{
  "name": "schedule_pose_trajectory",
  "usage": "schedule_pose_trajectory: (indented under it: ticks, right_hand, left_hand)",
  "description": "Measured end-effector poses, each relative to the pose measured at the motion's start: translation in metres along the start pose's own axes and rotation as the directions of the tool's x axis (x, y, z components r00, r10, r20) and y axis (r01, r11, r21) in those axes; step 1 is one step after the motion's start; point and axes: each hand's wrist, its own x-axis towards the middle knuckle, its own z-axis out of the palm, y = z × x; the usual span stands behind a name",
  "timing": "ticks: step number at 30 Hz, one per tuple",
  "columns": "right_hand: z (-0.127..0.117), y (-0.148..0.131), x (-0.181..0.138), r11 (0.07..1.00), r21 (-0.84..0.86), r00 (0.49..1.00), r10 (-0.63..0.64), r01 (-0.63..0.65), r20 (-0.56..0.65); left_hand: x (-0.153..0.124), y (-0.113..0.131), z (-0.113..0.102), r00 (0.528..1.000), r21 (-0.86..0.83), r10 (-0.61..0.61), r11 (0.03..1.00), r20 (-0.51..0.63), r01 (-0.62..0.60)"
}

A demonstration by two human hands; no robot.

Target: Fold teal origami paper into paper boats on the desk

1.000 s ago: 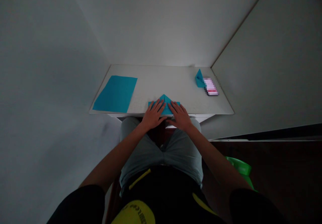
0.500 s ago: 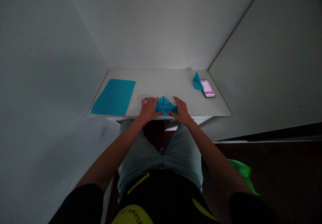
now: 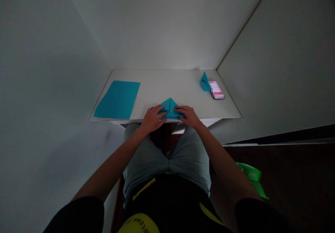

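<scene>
A partly folded blue paper [image 3: 170,106], triangular at the top, lies at the near edge of a small white table [image 3: 172,86]. My left hand [image 3: 151,118] rests on the paper's lower left part, fingers bent and pressing down on it. My right hand [image 3: 188,115] lies on the lower right part, its fingers pointing left across the fold and pressing it flat.
A flat blue sheet [image 3: 117,99] lies at the table's left side. At the back right stands a small folded blue paper shape [image 3: 204,81] beside a blurred-out pink and white object [image 3: 217,90]. White walls close in on three sides. A green object [image 3: 252,178] sits on the dark floor at right.
My hands moved from the paper's outer sides onto its lower edge, with the fingers now closing in over the fold. The view shifted slightly.
</scene>
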Motion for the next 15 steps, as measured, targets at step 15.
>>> schedule_pose_trajectory:
  ticks: [15]
  right_hand:
    - [0.002,-0.023,-0.001,0.988,-0.147,0.999,0.038,-0.037,0.003]
  left_hand:
    - [0.014,0.018,0.008,0.997,0.026,-0.072,0.997,0.041,0.071]
